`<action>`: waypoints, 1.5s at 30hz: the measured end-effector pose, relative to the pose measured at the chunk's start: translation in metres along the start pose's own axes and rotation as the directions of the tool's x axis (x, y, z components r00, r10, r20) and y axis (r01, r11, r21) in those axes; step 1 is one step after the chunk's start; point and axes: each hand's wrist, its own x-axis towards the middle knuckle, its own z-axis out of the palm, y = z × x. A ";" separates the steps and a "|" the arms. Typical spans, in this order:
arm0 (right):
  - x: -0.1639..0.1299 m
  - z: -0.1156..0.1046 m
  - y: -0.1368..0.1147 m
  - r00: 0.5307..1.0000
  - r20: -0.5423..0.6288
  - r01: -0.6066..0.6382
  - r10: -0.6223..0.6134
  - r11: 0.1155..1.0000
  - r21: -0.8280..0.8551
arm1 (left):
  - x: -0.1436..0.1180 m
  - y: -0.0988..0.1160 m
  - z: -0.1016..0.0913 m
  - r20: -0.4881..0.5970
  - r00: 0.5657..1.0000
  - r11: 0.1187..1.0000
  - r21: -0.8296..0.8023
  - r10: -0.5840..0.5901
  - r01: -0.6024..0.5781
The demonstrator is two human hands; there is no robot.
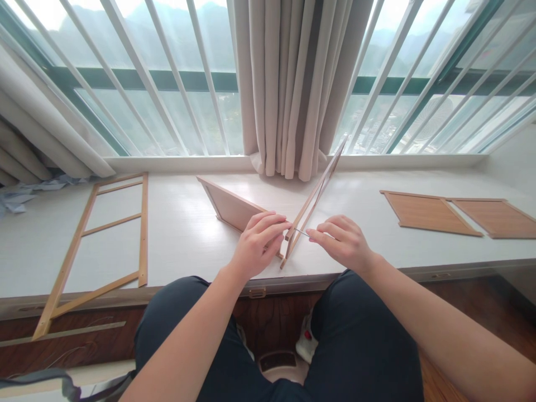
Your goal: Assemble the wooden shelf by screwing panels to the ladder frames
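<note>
Wide white surface (188, 223) along a barred window (167, 72), running left to right across the view. Beige curtain (293, 84) hanging at 12 o'clock, bunched down onto the sill; a second curtain (42, 128) slanting in at 10 o'clock above crumpled grey cloth (25, 192). Dark wooden floor (481, 301) below the front edge, dark trousers (360, 335) filling the bottom.

At centre, 2 thin wooden panels propped into a V: left panel (230, 207) tilted back toward 10 o'clock, right panel (318, 192) leaning up toward 1 o'clock, meeting near the hands. Left hand (257, 245) closed on the joint, fingers (272, 220) curled over the corner where both panels meet. Right hand (343, 243) just beside it at 3 o'clock, fingers pinched shut on a thin metal tool (301, 232) with its tip touching the right panel's edge.

Open ladder-like wooden frame (94, 245) flat at 9 o'clock, its lower end overhanging the front edge. 2 flat brown panels (427, 212) side by side at 3 o'clock, well apart from the hands.

Kind of tool too small to tell. Joint itself hidden under the left hand. Small white and red object (307, 338) between the knees, not identifiable. Grey strap (62, 382) cut off at 7 o'clock.
</note>
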 end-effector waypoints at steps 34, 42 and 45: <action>-0.009 0.004 -0.034 0.879 -0.035 -0.441 0.475 0.840 0.317 | -0.001 -0.001 0.000 -0.003 0.999 0.999 0.042 0.034 -0.033; -0.040 0.016 -0.094 0.637 0.037 -0.645 0.770 0.505 0.573 | -0.005 0.013 -0.008 -0.104 0.995 1.000 0.026 -0.003 0.006; -0.047 0.024 -0.126 0.584 0.143 -0.630 0.799 0.335 0.701 | -0.023 0.029 -0.013 -0.172 0.971 0.986 -0.031 -0.165 0.162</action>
